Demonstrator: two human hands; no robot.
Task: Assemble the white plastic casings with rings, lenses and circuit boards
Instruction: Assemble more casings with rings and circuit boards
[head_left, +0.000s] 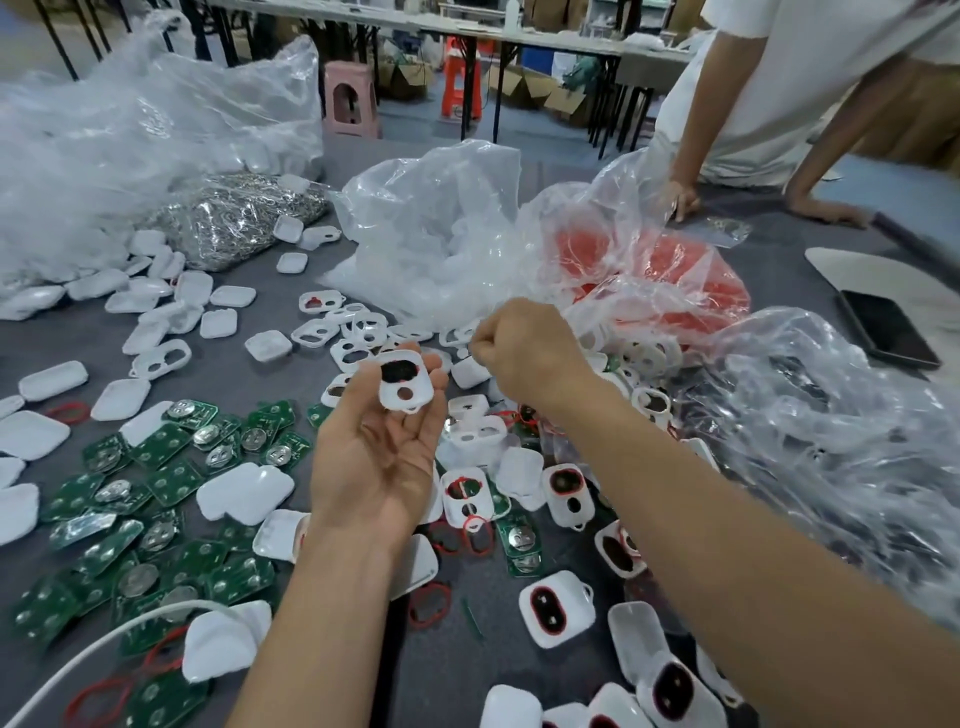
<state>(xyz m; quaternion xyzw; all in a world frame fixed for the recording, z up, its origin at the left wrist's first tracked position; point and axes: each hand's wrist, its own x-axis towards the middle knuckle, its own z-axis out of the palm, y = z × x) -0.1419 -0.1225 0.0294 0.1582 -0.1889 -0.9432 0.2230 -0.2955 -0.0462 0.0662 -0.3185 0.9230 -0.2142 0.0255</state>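
Casing assembly at a grey bench (441, 675), worker's head view.
Nearest lie green circuit boards (156, 519), loose red rings (430, 603) and casings already fitted with red rings (556, 616). Above them the left hand (379, 457), palm up, has its grip closed on a white casing (405, 387), held off the bench between thumb and fingertips. Just right of it, the right hand (524, 348) shows a grip pressed together, thumb against forefinger; what it pinches, if anything, cannot be told. Beyond are clear plastic bags (436, 228), one holding red parts (654, 270).
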